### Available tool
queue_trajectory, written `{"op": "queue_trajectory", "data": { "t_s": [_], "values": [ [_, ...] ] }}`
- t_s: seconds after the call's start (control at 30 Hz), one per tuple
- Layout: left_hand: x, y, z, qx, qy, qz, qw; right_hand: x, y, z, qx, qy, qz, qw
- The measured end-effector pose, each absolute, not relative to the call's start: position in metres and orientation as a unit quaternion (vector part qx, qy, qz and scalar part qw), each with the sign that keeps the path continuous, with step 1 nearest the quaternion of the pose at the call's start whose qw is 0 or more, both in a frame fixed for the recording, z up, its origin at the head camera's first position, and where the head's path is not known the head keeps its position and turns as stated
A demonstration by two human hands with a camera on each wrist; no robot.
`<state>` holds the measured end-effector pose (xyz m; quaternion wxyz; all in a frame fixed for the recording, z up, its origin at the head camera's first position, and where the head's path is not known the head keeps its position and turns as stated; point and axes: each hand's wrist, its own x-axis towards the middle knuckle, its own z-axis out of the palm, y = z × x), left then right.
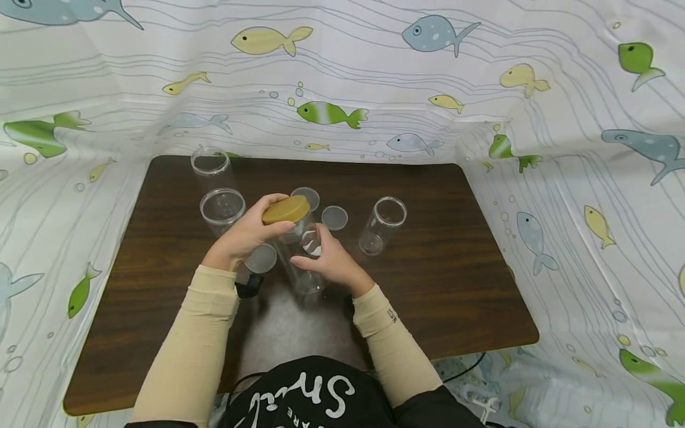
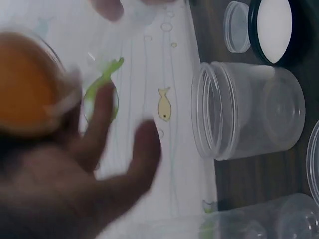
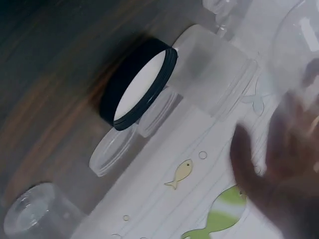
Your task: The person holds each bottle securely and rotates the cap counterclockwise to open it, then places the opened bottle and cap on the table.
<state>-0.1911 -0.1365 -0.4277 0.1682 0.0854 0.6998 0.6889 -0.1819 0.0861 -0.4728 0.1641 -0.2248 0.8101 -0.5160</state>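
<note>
In the head view a tall clear jar [image 1: 291,261] stands tilted at the middle of the table, a mustard-yellow screw lid [image 1: 287,210] over its top end. My left hand [image 1: 248,230] grips this lid, fingers on its far side and thumb on its near side. Lower down, my right hand [image 1: 338,261] holds the side of the jar. From the left wrist, the lid [image 2: 25,84] looks orange and lies beside the blurred fingers of the left hand [image 2: 99,164]. The right wrist view shows part of the jar [image 3: 299,45] above the blurred right hand [image 3: 284,164].
Two open clear jars [image 1: 222,208] [image 1: 211,163] stand at the left back, another [image 1: 382,226] at the right. Clear discs [image 1: 334,217] [image 1: 261,258] lie around the held jar. A black-rimmed lid [image 3: 139,84] lies on the brown table [image 1: 439,285]. Fish-patterned cloth [image 1: 342,71] surrounds it.
</note>
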Motion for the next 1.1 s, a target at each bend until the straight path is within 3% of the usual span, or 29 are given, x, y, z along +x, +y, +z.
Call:
{"op": "queue_trajectory", "data": {
  "t_s": [0.2,0.33,0.43,0.57,0.77,0.93,1.1],
  "values": [
    [-0.192,-0.125,-0.421,0.016,0.734,0.663,0.145,-0.177,0.077,-0.472,-0.168,0.887,-0.426,0.062],
    [-0.192,-0.127,-0.423,0.034,0.720,0.677,0.148,-0.180,0.079,-0.470,-0.176,0.885,-0.426,0.065],
    [-0.193,-0.135,-0.428,0.077,0.664,0.727,0.154,-0.184,0.086,-0.469,-0.213,0.830,-0.500,0.125],
    [-0.194,-0.146,-0.436,0.163,0.552,0.801,0.165,-0.190,0.093,-0.471,-0.309,0.683,-0.610,0.257],
    [-0.198,-0.144,-0.441,0.329,0.395,0.826,0.230,-0.187,0.086,-0.475,-0.413,0.528,-0.621,0.405],
    [-0.197,-0.139,-0.442,0.430,0.323,0.809,0.238,-0.181,0.081,-0.481,-0.406,0.479,-0.634,0.452],
    [-0.193,-0.138,-0.443,0.382,0.348,0.822,0.241,-0.183,0.082,-0.485,-0.394,0.464,-0.662,0.436]
  ]
}}
